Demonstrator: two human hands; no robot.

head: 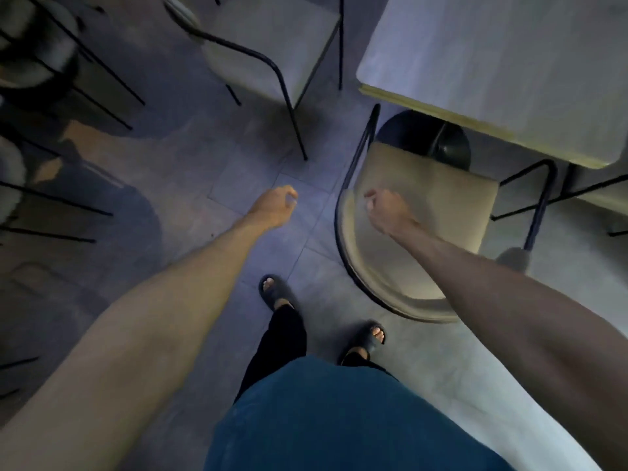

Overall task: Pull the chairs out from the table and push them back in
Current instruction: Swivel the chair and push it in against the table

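A chair with a beige seat [431,195] and a curved beige backrest [384,287] on a black frame stands half under the pale table [492,62] at the upper right. My right hand [387,210] hovers above the seat's near-left part with its fingers curled and nothing in it, and the forearm crosses over the backrest. My left hand [277,207] hangs over bare floor to the left of this chair, loosely curled and holding nothing. A second chair [272,42] of the same kind stands at the top, left of the table.
The table's round black base [424,137] sits under the table edge behind the seat. More black-legged chairs [40,56] crowd the left side. Another chair's black legs [540,205] show at the right. My sandalled feet [275,294] stand on grey floor tiles.
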